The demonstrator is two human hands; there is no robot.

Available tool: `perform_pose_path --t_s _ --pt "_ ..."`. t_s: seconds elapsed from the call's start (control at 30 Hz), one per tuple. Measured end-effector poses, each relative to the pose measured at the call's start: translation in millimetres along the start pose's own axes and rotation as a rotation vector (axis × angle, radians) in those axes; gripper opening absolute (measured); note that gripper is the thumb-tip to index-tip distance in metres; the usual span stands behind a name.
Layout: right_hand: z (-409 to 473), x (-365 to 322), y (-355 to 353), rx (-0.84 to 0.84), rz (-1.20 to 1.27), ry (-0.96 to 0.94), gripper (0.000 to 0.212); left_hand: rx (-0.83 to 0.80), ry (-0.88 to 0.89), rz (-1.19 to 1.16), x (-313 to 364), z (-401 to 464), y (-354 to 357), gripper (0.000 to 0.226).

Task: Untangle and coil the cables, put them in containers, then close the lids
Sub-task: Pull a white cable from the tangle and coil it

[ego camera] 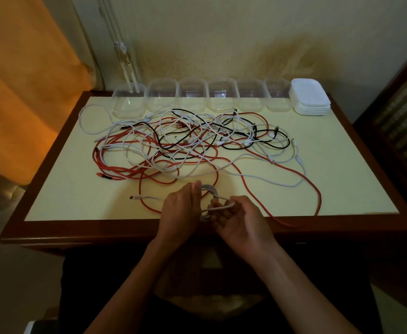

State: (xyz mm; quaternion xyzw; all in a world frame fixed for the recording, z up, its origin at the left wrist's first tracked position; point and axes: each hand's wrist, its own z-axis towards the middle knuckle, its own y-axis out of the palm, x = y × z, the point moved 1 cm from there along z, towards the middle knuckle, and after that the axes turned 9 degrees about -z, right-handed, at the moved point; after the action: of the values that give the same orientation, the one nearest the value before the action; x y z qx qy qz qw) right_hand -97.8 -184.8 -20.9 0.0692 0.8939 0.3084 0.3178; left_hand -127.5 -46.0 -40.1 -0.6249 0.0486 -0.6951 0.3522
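Nearest the camera, at the front edge of the cream-topped wooden desk (60, 189), two bare hands work one thin white cable. The left hand (179, 208) has its fingers (196, 189) curled round a small white coil of cable loops (208, 190), gripping it from the left. The right hand (239, 216) lies palm-up just beside it, pinching a strand of that coil between thumb and fingers. The coil sits between the two hands, its loops standing roughly upright

The loose tail (147, 197) of this cable trails away to the left across the desk, its long axis nearly level and ending in a dark plug. It therefore lies on the left hand's side, while the right hand, which seems to do the winding, would have to draw it in across the coil

Beyond the hands spreads a tangle of red, white and black cables (185, 141). A row of clear plastic containers (193, 95) stands open along the back edge, with a stack of white lids (309, 97) at its right end. The coiling looks barely begun
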Motion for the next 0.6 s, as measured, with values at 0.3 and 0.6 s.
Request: perform_pose_path --t_s 0.3,0.6 --pt "-4 -18 -26 -0.050 -0.469 0.013 0.023 -0.128 0.053 0.097 -20 8 -27 0.054" --pt "-17 -56 -7 0.058 -1.320 -0.233 0.016 -0.220 0.018 0.119 -24 6 -32 0.022"
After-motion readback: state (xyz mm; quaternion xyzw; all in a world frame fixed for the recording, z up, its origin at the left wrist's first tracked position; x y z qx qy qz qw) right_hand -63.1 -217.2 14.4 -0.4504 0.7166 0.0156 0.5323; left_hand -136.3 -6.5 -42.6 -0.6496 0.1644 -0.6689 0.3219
